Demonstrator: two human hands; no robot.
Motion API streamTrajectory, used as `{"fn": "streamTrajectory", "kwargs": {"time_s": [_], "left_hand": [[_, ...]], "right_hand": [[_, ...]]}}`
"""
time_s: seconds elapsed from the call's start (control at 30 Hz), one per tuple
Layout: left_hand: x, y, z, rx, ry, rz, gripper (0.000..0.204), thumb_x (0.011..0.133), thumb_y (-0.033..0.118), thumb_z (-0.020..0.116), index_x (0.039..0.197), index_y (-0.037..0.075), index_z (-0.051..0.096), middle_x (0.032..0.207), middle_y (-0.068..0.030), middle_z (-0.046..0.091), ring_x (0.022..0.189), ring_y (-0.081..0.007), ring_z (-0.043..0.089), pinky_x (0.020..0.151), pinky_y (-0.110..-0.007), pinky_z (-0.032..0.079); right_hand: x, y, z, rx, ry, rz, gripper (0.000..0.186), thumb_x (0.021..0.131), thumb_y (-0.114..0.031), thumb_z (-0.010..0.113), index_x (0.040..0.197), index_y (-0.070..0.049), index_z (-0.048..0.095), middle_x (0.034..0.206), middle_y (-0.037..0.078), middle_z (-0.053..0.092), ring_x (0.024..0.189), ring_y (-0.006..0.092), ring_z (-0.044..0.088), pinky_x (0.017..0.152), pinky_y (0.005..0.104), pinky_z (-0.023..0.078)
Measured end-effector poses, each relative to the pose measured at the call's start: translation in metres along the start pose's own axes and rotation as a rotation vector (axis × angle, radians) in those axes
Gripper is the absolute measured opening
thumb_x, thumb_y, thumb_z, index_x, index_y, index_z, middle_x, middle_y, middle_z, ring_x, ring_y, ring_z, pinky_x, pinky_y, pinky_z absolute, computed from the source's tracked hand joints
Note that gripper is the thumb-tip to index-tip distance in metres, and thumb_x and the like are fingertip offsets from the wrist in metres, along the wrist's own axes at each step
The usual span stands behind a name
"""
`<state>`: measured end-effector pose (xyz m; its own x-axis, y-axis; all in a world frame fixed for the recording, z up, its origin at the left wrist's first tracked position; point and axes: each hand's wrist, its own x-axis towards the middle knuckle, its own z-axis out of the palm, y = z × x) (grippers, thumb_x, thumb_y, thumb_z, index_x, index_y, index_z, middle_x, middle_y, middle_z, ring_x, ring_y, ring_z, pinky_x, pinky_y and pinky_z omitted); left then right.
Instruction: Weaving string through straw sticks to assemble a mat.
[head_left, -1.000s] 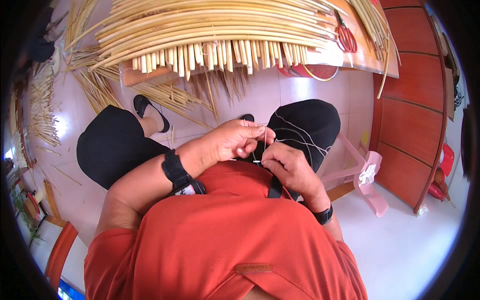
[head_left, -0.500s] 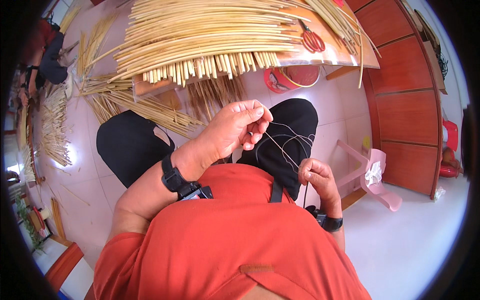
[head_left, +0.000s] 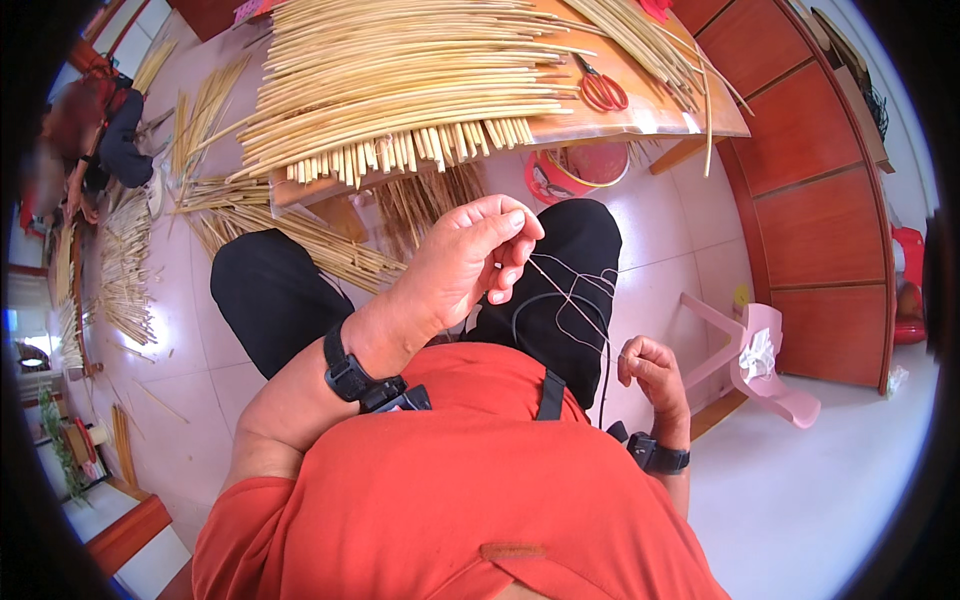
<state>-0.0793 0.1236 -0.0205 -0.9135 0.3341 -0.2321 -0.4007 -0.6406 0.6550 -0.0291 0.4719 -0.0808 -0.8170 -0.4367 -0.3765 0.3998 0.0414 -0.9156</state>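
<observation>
My left hand (head_left: 483, 250) is raised in front of me, its thumb and forefinger pinched on a thin thread (head_left: 569, 298), whose strands trail in loose loops across my black right knee (head_left: 560, 225). Lower at the right, my right hand (head_left: 650, 368) has its fingers curled, with the thread running to its fingertips. Beyond my knees, long straw-coloured stalks (head_left: 400, 70) lie side by side on a wooden table (head_left: 560, 125), their cut ends at the near edge, with red-handled scissors (head_left: 604, 92) to their right.
At the left a person (head_left: 110, 140) bends near stalks (head_left: 130, 270) spread on the floor. A red bucket (head_left: 548, 178) and brownish stalks (head_left: 410, 200) are under the table. A pink plastic stool (head_left: 785, 395) stands by a red-brown wooden cabinet (head_left: 815, 240) at the right.
My hands have drawn apart: the left moved up, the right moved out to the right and down, stretching the thread loops between them. More of the person at the left shows.
</observation>
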Motion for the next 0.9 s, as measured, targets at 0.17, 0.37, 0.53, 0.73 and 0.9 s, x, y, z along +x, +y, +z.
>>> {"fn": "streamTrajectory", "kwargs": {"time_s": [0.17,0.37,0.53,0.73,0.9], "left_hand": [[-0.005,0.000,0.008,0.095,-0.014,-0.003,0.020,0.095,0.023,0.052,0.089,0.004,0.058,0.067,0.0017,0.049,0.048,-0.0028,0.040,0.039,-0.017,0.032],[-0.012,0.001,0.024,0.305,0.004,0.087,0.019,0.096,0.017,0.049,0.092,0.002,0.059,0.064,0.0049,0.044,0.047,0.0003,0.032,0.041,-0.016,0.025],[-0.023,0.001,0.036,0.526,0.043,0.198,0.019,0.096,0.016,0.048,0.093,0.002,0.060,0.064,0.0053,0.044,0.048,-0.0001,0.032,0.043,-0.017,0.027],[-0.031,0.001,0.036,0.533,0.070,0.242,0.015,0.094,0.013,0.050,0.089,0.003,0.060,0.067,0.0075,0.045,0.063,-0.0013,0.037,0.054,-0.021,0.034],[-0.031,-0.001,0.031,0.606,0.067,0.115,0.014,0.093,0.013,0.054,0.088,0.002,0.060,0.067,0.0067,0.047,0.061,-0.0008,0.039,0.054,-0.020,0.035]], "right_hand": [[0.009,0.006,0.002,0.021,0.236,0.056,0.007,0.087,-0.008,0.060,0.081,-0.004,0.059,0.099,0.011,0.067,0.081,0.0171,0.064,0.070,0.0268,0.050],[0.037,-0.074,0.047,-0.474,0.543,-0.431,0.006,0.081,0.002,0.063,0.077,0.000,0.060,0.086,0.002,0.062,0.073,0.0088,0.057,0.069,0.0199,0.043],[0.061,-0.123,0.120,-0.420,0.307,-0.645,0.013,0.076,0.007,0.069,0.085,-0.001,0.062,0.077,-0.001,0.056,0.068,0.0044,0.053,0.060,0.0192,0.043],[0.083,-0.117,0.147,-0.617,0.298,-0.812,0.023,0.071,0.004,0.074,0.091,-0.002,0.065,0.074,0.003,0.058,0.066,0.0118,0.058,0.057,0.0233,0.046],[0.087,-0.104,0.151,-0.701,0.403,-0.998,0.014,0.074,0.001,0.071,0.083,-0.004,0.061,0.073,0.006,0.057,0.065,0.0199,0.056,0.057,0.0287,0.045]]}}
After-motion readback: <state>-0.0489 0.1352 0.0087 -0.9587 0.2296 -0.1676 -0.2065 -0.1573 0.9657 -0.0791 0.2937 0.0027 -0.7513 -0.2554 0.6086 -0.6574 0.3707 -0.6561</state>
